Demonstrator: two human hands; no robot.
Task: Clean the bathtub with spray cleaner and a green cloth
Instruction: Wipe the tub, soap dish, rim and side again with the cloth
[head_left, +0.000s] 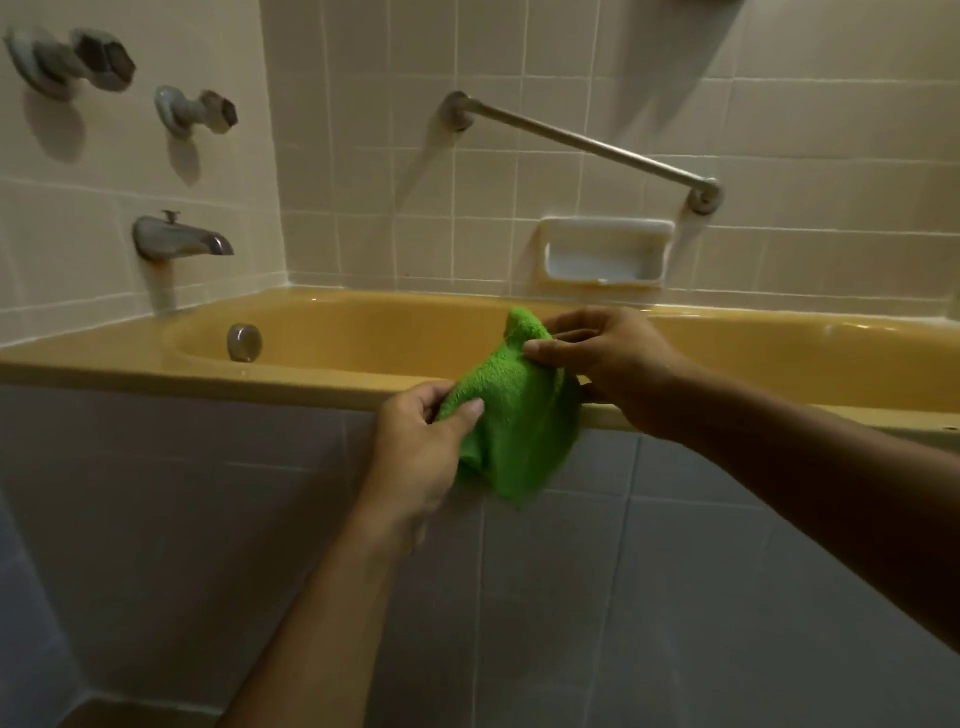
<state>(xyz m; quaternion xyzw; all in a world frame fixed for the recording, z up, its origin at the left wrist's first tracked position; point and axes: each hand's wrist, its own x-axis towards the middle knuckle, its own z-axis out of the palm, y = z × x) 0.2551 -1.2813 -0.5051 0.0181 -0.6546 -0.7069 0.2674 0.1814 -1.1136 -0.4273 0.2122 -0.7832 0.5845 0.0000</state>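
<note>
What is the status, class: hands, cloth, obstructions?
Left hand, right hand both pinch green cloth at bathtub rim. No spray cleaner in view. Nothing in the way.

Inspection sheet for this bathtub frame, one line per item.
Surface: yellow bathtub, glossy rim; metal overflow plate on its inner wall.
Job's things: green cloth held over the near rim; spray cleaner not in view.
Clutter: nothing seen.
Grippers: left hand pinches the cloth's lower left; right hand pinches its upper part.
Cables: nothing seen.
Surroundings: tiled wall, spout, tap handles, grab bar, soap dish.
</note>
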